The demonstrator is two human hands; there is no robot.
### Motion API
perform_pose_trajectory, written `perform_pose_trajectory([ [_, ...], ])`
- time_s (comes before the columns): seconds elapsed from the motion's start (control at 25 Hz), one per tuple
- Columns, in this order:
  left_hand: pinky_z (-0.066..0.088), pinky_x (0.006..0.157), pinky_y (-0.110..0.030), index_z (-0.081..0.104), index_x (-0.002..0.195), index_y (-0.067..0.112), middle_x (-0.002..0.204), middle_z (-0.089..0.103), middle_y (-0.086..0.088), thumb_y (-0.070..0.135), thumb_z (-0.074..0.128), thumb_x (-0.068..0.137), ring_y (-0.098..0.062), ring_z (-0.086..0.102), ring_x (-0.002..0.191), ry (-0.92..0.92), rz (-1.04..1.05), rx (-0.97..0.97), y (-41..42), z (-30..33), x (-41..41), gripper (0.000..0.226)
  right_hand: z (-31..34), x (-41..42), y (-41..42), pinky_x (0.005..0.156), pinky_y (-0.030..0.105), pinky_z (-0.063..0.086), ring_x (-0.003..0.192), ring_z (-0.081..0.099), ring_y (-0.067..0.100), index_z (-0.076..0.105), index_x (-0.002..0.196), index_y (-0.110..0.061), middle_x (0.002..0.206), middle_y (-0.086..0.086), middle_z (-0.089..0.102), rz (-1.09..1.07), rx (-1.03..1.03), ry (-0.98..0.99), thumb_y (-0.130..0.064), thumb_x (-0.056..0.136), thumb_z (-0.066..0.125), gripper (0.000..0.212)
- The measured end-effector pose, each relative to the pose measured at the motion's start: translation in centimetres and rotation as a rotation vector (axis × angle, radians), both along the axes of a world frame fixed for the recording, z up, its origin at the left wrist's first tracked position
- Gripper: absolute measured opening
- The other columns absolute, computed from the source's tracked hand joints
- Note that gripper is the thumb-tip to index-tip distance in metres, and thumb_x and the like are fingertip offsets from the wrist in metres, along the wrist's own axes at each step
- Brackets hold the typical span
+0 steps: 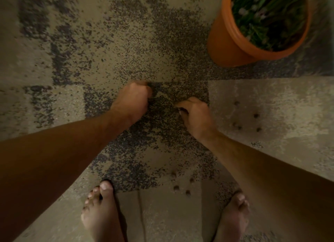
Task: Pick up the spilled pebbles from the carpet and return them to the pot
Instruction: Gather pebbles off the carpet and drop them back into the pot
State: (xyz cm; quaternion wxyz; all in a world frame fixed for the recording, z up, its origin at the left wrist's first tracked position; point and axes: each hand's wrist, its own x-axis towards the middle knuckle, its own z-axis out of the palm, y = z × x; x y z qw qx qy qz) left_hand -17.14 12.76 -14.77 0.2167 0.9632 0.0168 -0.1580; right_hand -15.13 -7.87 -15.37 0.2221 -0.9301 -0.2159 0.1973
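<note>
An orange pot with a green plant stands upright on the carpet at the upper right. Small dark pebbles lie on the pale carpet: one loose group to the right of my right hand, another group between my bare feet. My left hand is curled into a fist low over the dark speckled patch; what it holds is hidden. My right hand is beside it, fingers bent down and pinched against the carpet; I cannot see a pebble in them.
The carpet is beige with dark mottled patches that blur with the pebbles. My two bare feet stand at the bottom edge. The pot is about a forearm's length beyond my right hand.
</note>
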Motion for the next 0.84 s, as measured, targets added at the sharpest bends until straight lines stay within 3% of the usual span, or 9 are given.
perform_pose_trajectory([
  [0.08,0.054,0.082,-0.04,0.071,0.091,0.007,0.097,0.067,-0.015,-0.004,0.056,0.077,-0.032,0.063,0.09,0.006,0.099,-0.085,-0.7,0.4,-0.3,0.023,0.8,-0.3,-0.6,0.078,0.027,0.053,0.084,0.064,0.019,0.071,0.105,-0.012,0.098,0.009,0.069,-0.206,0.067,0.084,-0.005,0.085,0.067,0.022],
  [0.24,0.047,0.073,-0.018,0.075,0.091,0.011,0.087,0.07,-0.002,0.0,0.061,0.082,-0.003,0.053,0.06,0.075,0.224,-0.231,-2.4,2.6,-0.5,0.021,2.7,-1.3,-2.0,0.078,0.038,0.061,0.077,0.068,0.013,0.07,0.104,-0.012,0.084,-0.002,0.067,-0.785,0.408,0.448,-0.007,0.085,0.07,0.02],
  [0.36,0.049,0.064,-0.013,0.076,0.087,0.02,0.084,0.069,0.007,0.008,0.067,0.082,0.004,0.055,0.062,0.045,0.359,-0.365,-4.1,4.5,0.5,0.016,5.5,-0.5,-3.2,0.073,0.029,0.062,0.085,0.069,0.015,0.07,0.099,-0.011,0.083,0.0,0.066,-1.067,0.697,0.497,-0.001,0.084,0.068,0.018],
  [0.52,0.051,0.068,-0.02,0.075,0.079,0.025,0.079,0.073,0.008,0.013,0.072,0.079,-0.005,0.065,0.068,-0.035,0.49,-0.611,-7.0,7.8,4.1,0.012,10.2,3.0,-5.0,0.068,0.023,0.061,0.089,0.069,0.016,0.067,0.101,-0.004,0.09,0.002,0.066,-1.23,0.953,0.377,0.002,0.083,0.069,0.02],
  [0.64,0.05,0.057,-0.019,0.073,0.073,0.022,0.071,0.072,0.008,0.013,0.07,0.079,-0.003,0.064,0.062,-0.133,0.486,-0.708,-9.1,11.0,8.1,0.011,12.7,6.2,-5.8,0.068,0.023,0.06,0.089,0.07,0.018,0.065,0.093,-0.004,0.093,0.009,0.069,-1.268,1.06,0.254,0.002,0.082,0.07,0.014],
  [0.72,0.054,0.055,-0.02,0.072,0.072,0.02,0.07,0.071,0.006,0.012,0.068,0.079,-0.004,0.065,0.063,-0.201,0.507,-0.698,-10.2,12.8,11.0,0.011,13.7,8.0,-6.5,0.068,0.025,0.061,0.086,0.07,0.019,0.063,0.083,-0.008,0.091,0.011,0.068,-1.28,1.041,0.172,0.002,0.081,0.07,0.012],
  [0.84,0.06,0.059,-0.024,0.071,0.071,0.019,0.078,0.072,0.003,0.014,0.066,0.081,-0.006,0.068,0.073,-0.285,0.543,-0.639,-12.1,14.6,14.2,0.012,13.9,10.8,-8.1,0.075,0.027,0.061,0.081,0.068,0.017,0.061,0.077,-0.012,0.081,0.004,0.064,-1.126,0.854,0.129,-0.001,0.082,0.063,0.013],
])
